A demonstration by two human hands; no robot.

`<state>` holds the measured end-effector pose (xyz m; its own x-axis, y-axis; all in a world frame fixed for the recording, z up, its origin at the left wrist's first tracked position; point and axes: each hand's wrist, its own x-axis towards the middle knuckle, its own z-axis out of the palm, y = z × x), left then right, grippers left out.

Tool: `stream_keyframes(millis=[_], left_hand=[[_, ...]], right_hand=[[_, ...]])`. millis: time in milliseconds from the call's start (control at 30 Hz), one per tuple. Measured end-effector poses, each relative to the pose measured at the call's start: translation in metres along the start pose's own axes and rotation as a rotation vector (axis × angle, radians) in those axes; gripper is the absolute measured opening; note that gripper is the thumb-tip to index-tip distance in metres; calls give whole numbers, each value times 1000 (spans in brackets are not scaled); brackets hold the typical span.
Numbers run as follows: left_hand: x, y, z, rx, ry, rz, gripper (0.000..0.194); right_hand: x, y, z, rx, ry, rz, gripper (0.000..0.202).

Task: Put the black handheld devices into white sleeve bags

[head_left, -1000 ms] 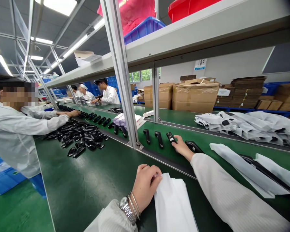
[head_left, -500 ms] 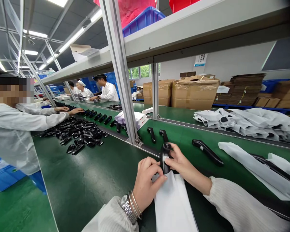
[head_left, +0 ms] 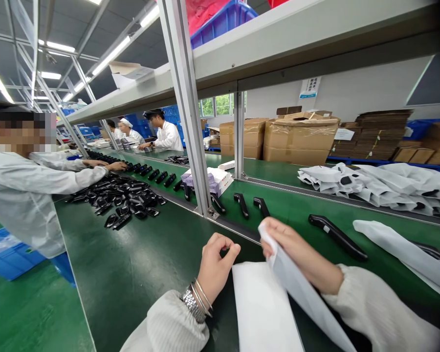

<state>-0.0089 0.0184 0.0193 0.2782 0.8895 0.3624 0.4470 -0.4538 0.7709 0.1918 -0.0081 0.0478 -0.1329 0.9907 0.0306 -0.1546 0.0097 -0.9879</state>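
Observation:
My right hand [head_left: 288, 244] grips the top of a white sleeve [head_left: 308, 293], which hangs down to the right; whether a black part is inside is hidden. My left hand [head_left: 218, 261] is closed in a loose pinch with nothing in it, left of a flat white sleeve [head_left: 266, 305] on the green bench. Beyond my right hand, a black handle-shaped part [head_left: 337, 237] lies on the green belt, with smaller black parts [head_left: 241, 205] further left. Another white sleeve [head_left: 399, 254] lies at the right, beside a black part.
A metal post [head_left: 190, 117] rises from the bench, with white boxes [head_left: 218, 182] behind it. Loose black parts [head_left: 128, 198] are heaped at the left near a person in white [head_left: 18, 190]. White sleeves [head_left: 381, 183] are piled at the back right.
The black part that both hands held upright is no longer visible. My right hand has lifted a white sleeve off the flat one, and my left hand has come away from it.

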Motion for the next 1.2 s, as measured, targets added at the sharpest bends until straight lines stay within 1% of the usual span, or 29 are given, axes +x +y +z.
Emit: stream_keyframes(millis=[67, 133, 167, 200, 233, 267, 333, 433, 533, 633, 700, 800, 933, 1000, 1033, 1100, 1200], left_hand=[[1, -4, -4, 152, -100, -68, 22], [0, -5, -7, 260, -221, -113, 20], [-1, -4, -7, 284, -276, -118, 18], [-2, -3, -7, 291, -319, -113, 15], [-4, -2, -6, 289, -348, -102, 11], [-4, -2, -5, 283, -359, -85, 8], [-5, -1, -1, 271, -341, -28, 12], [-5, 0, 4, 285, -274, 75, 22], [-5, 0, 6, 318, -242, 137, 27], [-5, 2, 6, 295, -238, 169, 24], [-5, 3, 5, 266, -227, 179, 18], [-5, 5, 4, 264, -201, 194, 14], [-5, 5, 3, 270, -163, 231, 11], [-6, 6, 3, 244, -150, 227, 11], [-6, 7, 3, 227, -147, 226, 12], [-7, 10, 2, 186, -143, 235, 14], [-11, 15, 2, 122, -142, 249, 12]], right_hand=[[9, -12, -31, -228, 209, -119, 24], [20, -19, -68, -599, 472, -220, 21], [27, -20, -84, -800, 596, -226, 18], [34, -19, -98, -953, 658, -215, 16], [41, -16, -106, -1065, 687, -202, 13], [48, -12, -110, -1127, 675, -188, 11], [64, 2, -104, -1134, 576, -173, 12], [91, 26, -76, -1060, 442, -130, 23], [115, 44, -53, -968, 417, -63, 36], [126, 51, -47, -813, 424, -10, 45], [120, 49, -48, -670, 394, 12, 50], [92, 40, -43, -461, 312, 1, 64], [47, 27, -22, -23, 148, -93, 98], [32, 24, -12, 137, 96, -120, 107], [26, 24, -8, 154, 83, -122, 106], [20, 25, -1, 136, 62, -113, 98], [15, 31, 8, 50, 28, -74, 75]])
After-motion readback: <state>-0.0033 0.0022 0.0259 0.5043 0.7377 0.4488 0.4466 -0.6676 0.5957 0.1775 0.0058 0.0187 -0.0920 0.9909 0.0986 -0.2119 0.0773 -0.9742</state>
